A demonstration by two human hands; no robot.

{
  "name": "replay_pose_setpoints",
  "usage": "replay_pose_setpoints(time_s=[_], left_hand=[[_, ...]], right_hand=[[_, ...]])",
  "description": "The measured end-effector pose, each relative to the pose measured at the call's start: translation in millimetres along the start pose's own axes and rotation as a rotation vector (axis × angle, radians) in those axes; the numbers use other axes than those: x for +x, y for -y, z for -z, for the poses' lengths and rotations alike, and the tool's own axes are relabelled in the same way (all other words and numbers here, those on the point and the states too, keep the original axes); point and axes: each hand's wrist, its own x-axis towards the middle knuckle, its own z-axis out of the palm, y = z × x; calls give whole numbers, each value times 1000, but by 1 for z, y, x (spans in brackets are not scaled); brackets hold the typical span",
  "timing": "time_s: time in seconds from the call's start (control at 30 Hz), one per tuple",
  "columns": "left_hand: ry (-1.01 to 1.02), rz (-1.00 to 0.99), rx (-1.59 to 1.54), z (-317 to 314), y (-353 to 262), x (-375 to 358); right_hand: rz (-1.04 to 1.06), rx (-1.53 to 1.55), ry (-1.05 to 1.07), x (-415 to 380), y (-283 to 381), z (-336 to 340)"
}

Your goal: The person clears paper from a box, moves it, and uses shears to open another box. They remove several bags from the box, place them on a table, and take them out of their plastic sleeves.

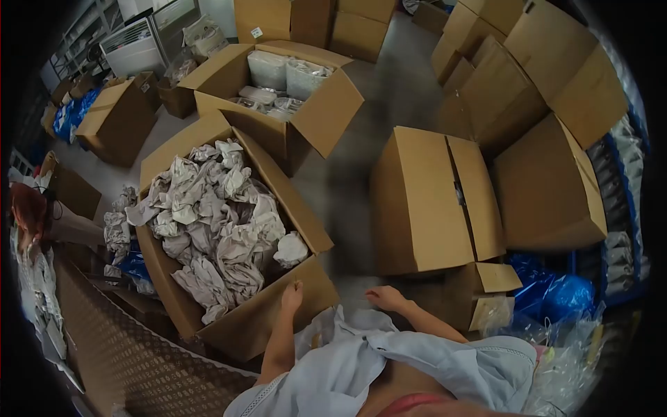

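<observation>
An open cardboard box (pixel 313 229) stands in front of me to the left, heaped with crumpled packing paper (pixel 201 201). My left hand (pixel 292 295) is at the near flap of this box, its fingers closed on the flap's edge. My right hand (pixel 386 298) is to the right of the flap, over the gap between the boxes, with its fingers curled; whether it holds anything is too small to tell. A taller cardboard box (pixel 434 201) with its top flaps nearly meeting stands beyond my right hand.
Behind the paper-filled box is an open box (pixel 323 115) of wrapped items. Large open cartons (pixel 542 187) stand at right, above blue plastic bags (pixel 566 297) and clear plastic. A patterned brown surface (pixel 146 354) lies at lower left. Another person's arm (pixel 73 226) shows at far left.
</observation>
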Motion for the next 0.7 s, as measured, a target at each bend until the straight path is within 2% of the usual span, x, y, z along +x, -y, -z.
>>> replay_pose_setpoints(time_s=[0.07,0.13,0.2,0.23,0.3,0.37,0.43,0.5,0.53,0.6,0.67,0.7], left_hand=[[-81,63,-91,-11,-9,28],[-167,110,-184,-16,-34,45],[-232,197,-463,-7,-66,47],[-249,205,-465,-9,-69,56],[-266,97,-618,-5,-68,75],[-277,140,-687,21,-97,90],[-320,166,-793,43,-122,105],[-522,272,-906,59,-145,122],[-668,363,-965,60,-148,131],[-983,393,-1142,56,-160,145],[-1171,648,-1147,45,-180,138],[-1234,654,-1147,25,-174,126]], right_hand=[[-114,-79,82,25,-18,28],[-123,-21,32,52,-24,59],[-137,3,4,88,-30,89],[-158,28,-31,109,-34,105],[-130,-19,-93,159,-52,135],[-187,-89,-107,220,-45,182],[-43,-116,-223,301,-50,225],[76,-112,-333,407,-48,270],[114,-156,-357,468,-42,295],[177,-194,-378,595,-24,343],[151,-299,-358,699,-5,379],[122,-422,-363,750,2,403]])
